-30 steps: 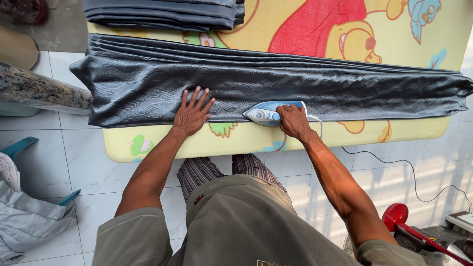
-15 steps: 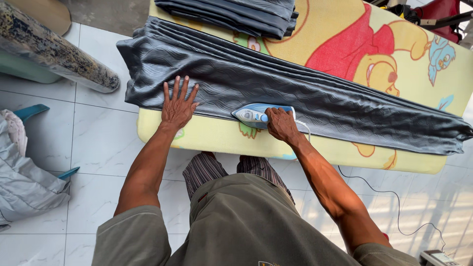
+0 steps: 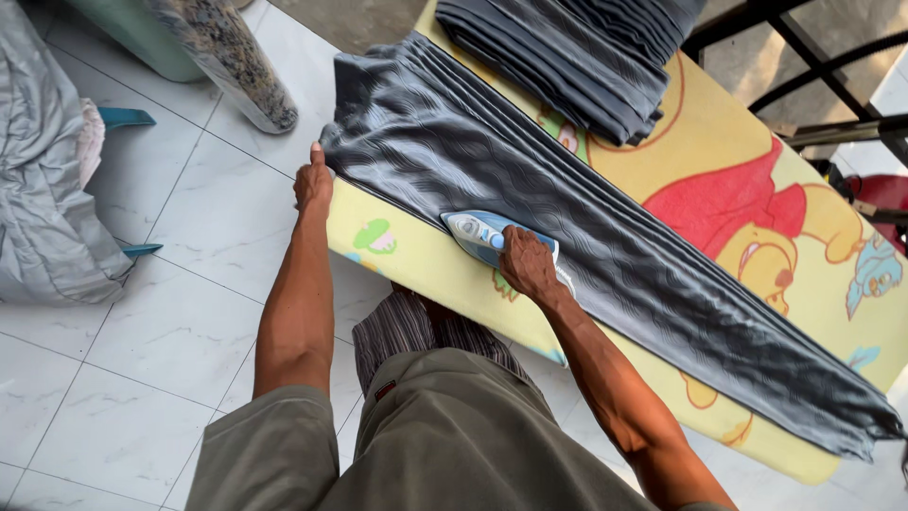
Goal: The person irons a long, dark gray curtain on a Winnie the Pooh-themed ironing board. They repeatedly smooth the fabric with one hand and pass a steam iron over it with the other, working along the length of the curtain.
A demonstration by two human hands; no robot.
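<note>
Iron (image 3: pixel 480 235), blue and white, sits flat on the long pleated grey cloth (image 3: pixel 605 237), close to the near edge of the yellow cartoon-printed pad (image 3: pixel 426 265) that the cloth is spread across. I see my right hand (image 3: pixel 528 265) wrapped over the iron's handle, fingers curled down around it in a full grasp, knuckles up, so the rear of the iron is hidden under the hand and only its pointed front shows, aimed toward the cloth's left end. My left hand (image 3: pixel 313 185) is at that left end, right at the corner of the pad. Its fingers are drawn together and bent over the cloth's edge, thumb up; it looks like a pinch on the fabric, though I cannot tell how firmly it grips. The two hands are well apart, with a stretch of cloth between them.

A second folded stack of grey cloth (image 3: pixel 577 57) lies on the far part of the pad, just beside the spread piece. On the white tiled floor (image 3: pixel 180 284) to the left lies a crumpled grey bundle (image 3: pixel 43 189), and a speckled cylinder (image 3: pixel 227 61) leans near the pad's far-left corner.
</note>
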